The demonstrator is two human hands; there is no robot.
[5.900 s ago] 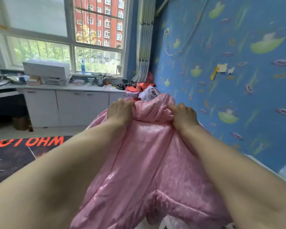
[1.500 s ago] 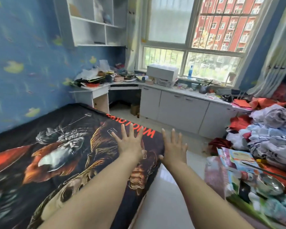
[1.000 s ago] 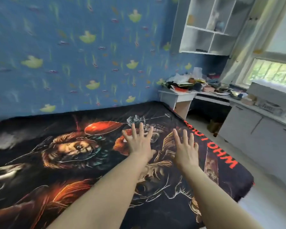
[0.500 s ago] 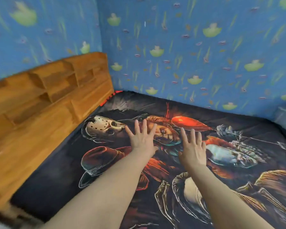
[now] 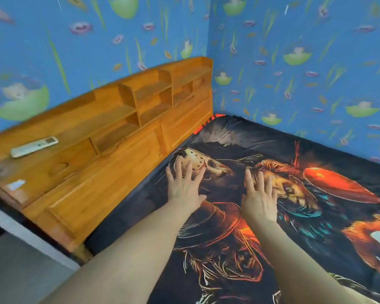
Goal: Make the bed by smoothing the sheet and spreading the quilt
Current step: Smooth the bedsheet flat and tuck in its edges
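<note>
A black sheet (image 5: 235, 137) printed with orange and red horror figures covers the bed and lies mostly flat, with slight creases near the far corner. My left hand (image 5: 184, 185) is stretched out over the sheet near the headboard, fingers spread, holding nothing. My right hand (image 5: 260, 194) is beside it to the right, also flat with fingers apart. Whether the palms touch the sheet I cannot tell. The pink quilt is out of view.
A wooden headboard (image 5: 110, 150) with open shelves and drawers runs along the bed's left side. A white remote control (image 5: 34, 146) lies on its top ledge. Blue patterned walls (image 5: 294, 62) meet at the far corner. Grey floor (image 5: 20, 273) shows at bottom left.
My view has swung from the window and desk end across the bed to the headboard corner. Both open hands have travelled over the sheet toward the headboard. The pink quilt I held earlier is gone from view.
</note>
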